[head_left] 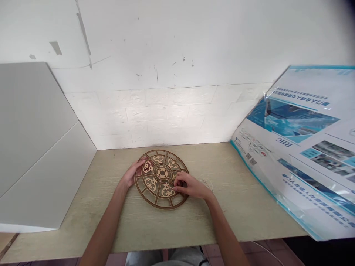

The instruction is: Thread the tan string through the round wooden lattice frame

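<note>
Left grip (pixel 132 172) lying open against a thin fretwork wooden disc (pixel 161 173), right grip (pixel 191 186) curling over its lattice, closure unclear; looking light, stiff, brittle, safest held by the outer rim.

The brown fretwork wooden disc (pixel 151 184) has pale scrolls; the poster (pixel 294 122) is blue-and-white.

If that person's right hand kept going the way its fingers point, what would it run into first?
The fretwork wooden disc. The right hand already appears to touch it, fingertips on its scrollwork, though depth is hard to judge from this view.
</note>
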